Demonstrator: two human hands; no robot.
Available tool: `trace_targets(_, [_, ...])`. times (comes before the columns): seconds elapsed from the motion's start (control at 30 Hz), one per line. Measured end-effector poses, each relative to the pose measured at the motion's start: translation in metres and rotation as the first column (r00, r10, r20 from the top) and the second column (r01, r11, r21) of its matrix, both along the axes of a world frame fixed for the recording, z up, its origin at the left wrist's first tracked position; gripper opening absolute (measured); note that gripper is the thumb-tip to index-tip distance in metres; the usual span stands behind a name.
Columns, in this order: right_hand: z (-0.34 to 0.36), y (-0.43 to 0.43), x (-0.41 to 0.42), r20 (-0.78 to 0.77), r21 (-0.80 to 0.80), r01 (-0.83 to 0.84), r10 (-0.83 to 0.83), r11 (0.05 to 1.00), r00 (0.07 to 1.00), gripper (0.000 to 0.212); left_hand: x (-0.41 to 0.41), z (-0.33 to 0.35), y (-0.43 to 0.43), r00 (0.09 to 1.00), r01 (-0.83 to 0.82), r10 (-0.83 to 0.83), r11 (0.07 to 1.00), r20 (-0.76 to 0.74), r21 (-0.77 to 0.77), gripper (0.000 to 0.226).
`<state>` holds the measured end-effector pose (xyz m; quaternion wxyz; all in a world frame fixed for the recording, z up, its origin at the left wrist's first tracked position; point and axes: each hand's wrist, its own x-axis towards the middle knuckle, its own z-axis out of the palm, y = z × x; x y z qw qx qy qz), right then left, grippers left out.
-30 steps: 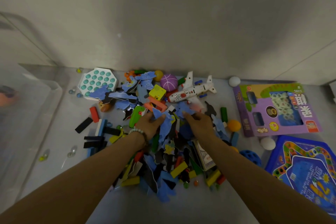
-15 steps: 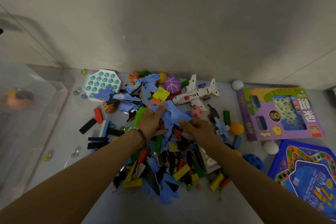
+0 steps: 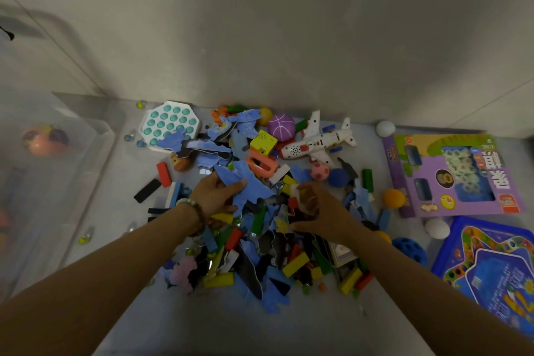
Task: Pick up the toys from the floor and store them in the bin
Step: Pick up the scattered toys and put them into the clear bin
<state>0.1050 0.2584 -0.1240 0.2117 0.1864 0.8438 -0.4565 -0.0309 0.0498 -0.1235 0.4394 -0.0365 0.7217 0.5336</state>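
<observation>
Gripping blue pieces (image 3: 252, 193), left hand (image 3: 215, 196), right hand (image 3: 325, 212) seemingly pinching scraps (image 3: 302, 196)

Toy pile (image 3: 260, 240) in middle of floor (image 3: 260, 326), reaching back to wall (image 3: 289, 37). Bin (image 3: 95, 136) at floor's left edge, toy ball (image 3: 44, 139) inside. Along wall edge, left to right: bubble-pop board (image 3: 169, 126), ball (image 3: 281, 127), toy plane (image 3: 318, 144). Boxed game (image 3: 450, 176) at right edge, with game board (image 3: 497, 269) before it in near right corner and holed ball (image 3: 409, 250) just left of it. Left hand (image 3: 215, 193) on pile, gripping flat cut-out (image 3: 248, 191). Right hand (image 3: 320, 211) beside it, curled on small pieces (image 3: 303, 199).
</observation>
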Motion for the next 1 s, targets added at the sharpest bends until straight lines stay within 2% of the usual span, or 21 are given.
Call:
trace_targets(0.1, [-0.003, -0.007, -0.006, -0.035, -0.018, 0.045, -0.045, 0.999, 0.998, 0.093, 0.004, 0.000, -0.003, 1.000, 0.016, -0.016, 1.000, -0.021, -0.001, 0.003])
trace_targets(0.17, [-0.005, -0.009, -0.010, -0.029, -0.045, 0.067, -0.068, 0.997, 0.997, 0.098, 0.005, -0.002, -0.005, 0.999, 0.033, -0.033, 0.999, -0.037, -0.006, 0.008])
trace_targets(0.37, [-0.008, -0.018, -0.010, -0.035, -0.054, 0.122, -0.124, 0.991, 0.992, 0.066, 0.009, -0.005, -0.016, 0.999, 0.043, -0.042, 0.999, -0.031, 0.001, 0.006])
trace_targets(0.47, [-0.007, -0.026, -0.010, -0.028, 0.004, 0.141, -0.140, 0.990, 0.990, 0.053, 0.014, -0.007, -0.024, 0.997, 0.075, -0.074, 0.997, -0.023, 0.030, 0.013])
trace_targets(0.6, [-0.004, -0.035, -0.014, 0.012, 0.065, 0.176, -0.177, 0.982, 0.984, 0.047, 0.023, -0.005, -0.034, 0.998, 0.058, -0.057, 0.994, -0.013, 0.089, 0.023])
trace_targets(0.83, [-0.003, -0.049, -0.013, 0.100, -0.018, 0.296, -0.293, 0.955, 0.951, 0.052, 0.031, 0.000, -0.048, 0.996, 0.081, -0.077, 0.994, -0.050, 0.080, 0.024])
trace_targets(1.0, [-0.002, -0.050, -0.011, 0.118, -0.031, 0.251, -0.246, 0.967, 0.962, 0.041, 0.037, -0.001, -0.058, 0.999, 0.027, -0.023, 0.992, -0.029, 0.127, 0.027])
